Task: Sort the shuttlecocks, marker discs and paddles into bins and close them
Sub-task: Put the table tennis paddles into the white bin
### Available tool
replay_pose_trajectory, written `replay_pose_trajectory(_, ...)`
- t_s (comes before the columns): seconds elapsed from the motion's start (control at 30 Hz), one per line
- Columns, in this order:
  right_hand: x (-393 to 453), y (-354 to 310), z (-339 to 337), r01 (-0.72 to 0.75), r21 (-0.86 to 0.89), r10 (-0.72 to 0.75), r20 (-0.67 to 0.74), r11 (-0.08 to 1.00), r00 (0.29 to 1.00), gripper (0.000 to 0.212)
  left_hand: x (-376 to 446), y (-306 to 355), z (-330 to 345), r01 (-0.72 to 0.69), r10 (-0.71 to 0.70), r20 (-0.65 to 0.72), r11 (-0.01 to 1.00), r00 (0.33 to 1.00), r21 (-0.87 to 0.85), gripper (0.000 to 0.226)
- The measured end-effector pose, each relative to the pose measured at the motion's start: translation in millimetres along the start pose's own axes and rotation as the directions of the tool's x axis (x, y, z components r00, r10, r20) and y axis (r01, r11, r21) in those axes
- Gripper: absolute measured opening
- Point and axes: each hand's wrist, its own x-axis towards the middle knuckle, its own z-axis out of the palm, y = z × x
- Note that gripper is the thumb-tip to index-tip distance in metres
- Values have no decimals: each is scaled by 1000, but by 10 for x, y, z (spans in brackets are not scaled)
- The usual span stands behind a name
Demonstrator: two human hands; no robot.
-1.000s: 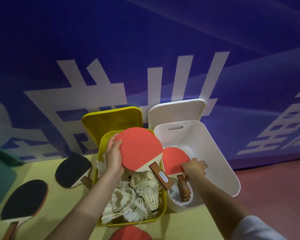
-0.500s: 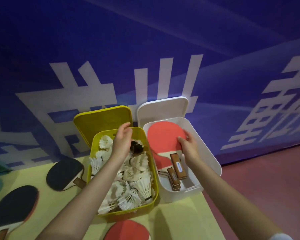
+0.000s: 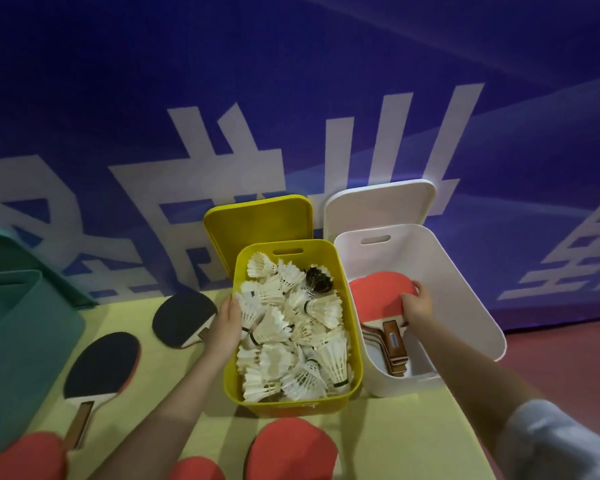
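Three red paddles (image 3: 291, 455) lie nearest. The left hand (image 3: 226, 323), fingers relaxed, rests against the yellow bin (image 3: 355, 344) of shuttlecocks (image 3: 291, 327). The right hand (image 3: 417, 308) grips a red paddle (image 3: 378, 292) inside the white bin (image 3: 465, 292).

Head view, downward, close above table (image 3: 388, 441)

Dim, soft focus — edges bowed (wide-angle).
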Motion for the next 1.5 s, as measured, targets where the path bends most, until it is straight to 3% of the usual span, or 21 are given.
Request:
replay_pose_trajectory(0.17, 88, 56, 161, 22, -231, -16, 30, 973, 999, 45, -7, -31, 0, -55, 55, -21, 998, 998, 7, 55)
replay_pose_trajectory(0.27, 169, 160, 107, 91, -654, -64, 65, 751, 996, 44, 12, -75, 8, -79, 80, -70, 997, 994, 23, 49)
replay_pose_trajectory(0.37, 206, 228, 59, 97, -730, -1, 131, 677, 991, 47, 45, -90, 28, -82, 87, -93, 995, 992, 53, 38)
replay_pose_trajectory(0.47, 205, 163, 46, 118, -705, -10, 155, 699, 988, 53, 45, -102, 27, -70, 71, -104, 998, 992, 6, 35)
replay_pose_trajectory(0.53, 96, 9, 34, 121, -606, -100, 69, 786, 993, 55, 5, -75, 20, -92, 85, -112, 994, 990, -54, 31)
replay_pose_trajectory(0.63, -252, -306, -2, 262, -395, -268, 42, 881, 963, 48, -77, -26, -22, -148, 129, -143, 980, 981, -135, 41)
replay_pose_trajectory(0.77, -961, -650, -64, 416, -125, -399, 136, 901, 907, 30, -109, -19, -56, -208, 185, -141, 962, 973, -175, 41)
replay_pose_trajectory(0.87, -1596, -802, -16, 427, 73, -432, 233, 901, 871, 26, -186, -26, -115, -192, 177, -88, 959, 980, -211, 40)
replay_pose_trajectory(1.07, -2730, -519, 215, 470, 133, -479, 423, 872, 769, 28, -480, -557, -374, -102, 103, -5, 969, 995, -226, 38)
replay_pose_trajectory(1.27, -3073, 562, 428, 329, -123, -208, 561, 936, 801, 17, -1019, -1629, -660, 66, -79, 108, 991, 991, 118, 42)
replay_pose_trajectory(1.33, -3020, 895, 471, 363, -334, -152, 520, 870, 841, 22, -1177, -1923, -752, 140, -162, 89, 968, 983, 206, 49)
replay_pose_trajectory(1.5, -2899, 1201, 555, 326, -762, -15, 384, 560, 923, 84, -1553, -2272, -851, 222, -259, 120, 940, 958, 260, 64)
